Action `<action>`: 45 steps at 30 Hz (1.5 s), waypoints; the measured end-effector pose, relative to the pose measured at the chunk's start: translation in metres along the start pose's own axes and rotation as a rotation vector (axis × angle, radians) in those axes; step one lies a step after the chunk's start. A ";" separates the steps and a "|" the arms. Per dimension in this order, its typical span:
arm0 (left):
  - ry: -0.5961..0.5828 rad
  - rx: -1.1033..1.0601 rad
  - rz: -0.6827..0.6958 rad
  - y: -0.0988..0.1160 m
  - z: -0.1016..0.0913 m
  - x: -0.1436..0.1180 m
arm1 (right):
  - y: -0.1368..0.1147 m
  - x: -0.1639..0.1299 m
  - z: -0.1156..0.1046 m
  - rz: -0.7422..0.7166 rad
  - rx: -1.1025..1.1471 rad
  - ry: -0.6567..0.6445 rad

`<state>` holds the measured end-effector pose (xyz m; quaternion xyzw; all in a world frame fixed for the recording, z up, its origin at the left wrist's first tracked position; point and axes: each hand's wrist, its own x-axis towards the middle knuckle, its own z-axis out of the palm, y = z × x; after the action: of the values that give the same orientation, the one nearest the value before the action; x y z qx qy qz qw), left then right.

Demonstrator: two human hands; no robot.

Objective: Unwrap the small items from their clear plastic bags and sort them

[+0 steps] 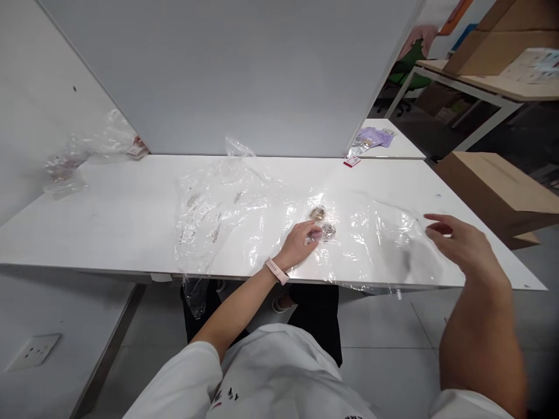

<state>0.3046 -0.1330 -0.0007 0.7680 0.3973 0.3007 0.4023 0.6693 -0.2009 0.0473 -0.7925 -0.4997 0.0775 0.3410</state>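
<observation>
Two hands are over the white table (109,215). The left hand (299,241) pinches a small clear packet (327,231) with something brown inside, near the table's front edge. A second small packet (317,213) lies just behind it. The right hand (458,241) floats open above the crinkly clear plastic sheet (244,209). No writing can be read.

Head view, single camera: worn on the person's head, looking forward and steeply down. The white counter (131,221) spans mid-frame at close range, a grey partition (244,70) fills the top, floor and the wearer's own torso the bottom. No second view.
</observation>
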 end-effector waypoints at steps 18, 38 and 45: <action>-0.112 0.229 -0.096 -0.018 -0.043 0.019 | -0.134 -0.008 0.184 -0.695 -0.015 -0.616; -0.010 -0.101 -0.161 -0.035 -0.058 0.062 | -0.140 -0.012 0.186 -0.509 0.144 -0.400; -0.069 -0.206 -0.110 -0.032 -0.054 0.059 | -0.150 -0.019 0.185 -0.412 0.195 -0.353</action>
<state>0.2805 -0.0508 0.0066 0.7095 0.3918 0.2908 0.5085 0.4634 -0.0911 -0.0042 -0.6121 -0.6918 0.1910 0.3322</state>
